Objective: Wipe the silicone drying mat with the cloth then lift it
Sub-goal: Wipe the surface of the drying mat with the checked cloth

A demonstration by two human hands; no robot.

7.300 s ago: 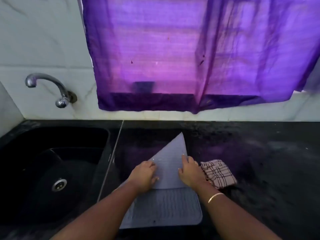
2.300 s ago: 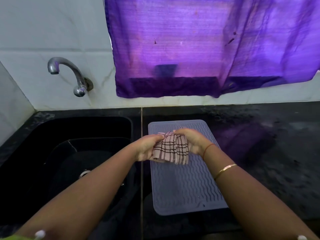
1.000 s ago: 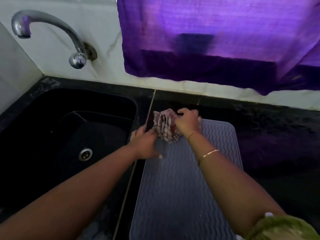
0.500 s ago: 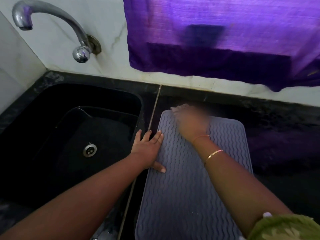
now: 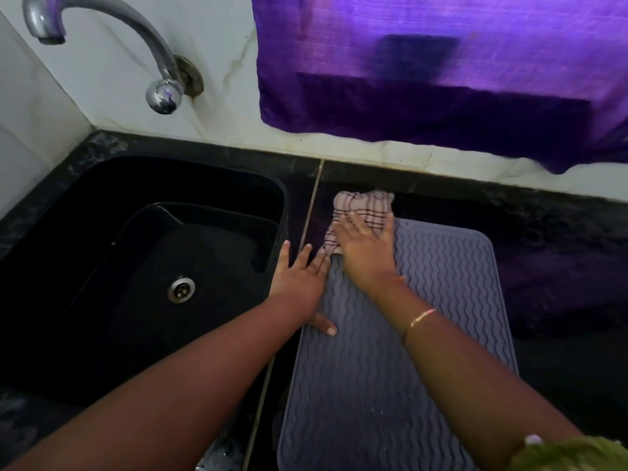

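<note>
While the right hand point(image 5: 365, 253) pressed the checked cloth point(image 5: 362, 207) flat-fingered on the mat point(image 5: 441, 266), far left corner, left hand point(image 5: 300, 277) spread flat over mat edge and surface point(image 5: 560, 249), holding nothing.

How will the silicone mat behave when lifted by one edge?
Probably floppy: the mat is a thin sheet lying flush on the counter. Likely slides easily: the left hand presses its edge while the right hand pushes the cloth. Wavy ribs should aid grip.
</note>
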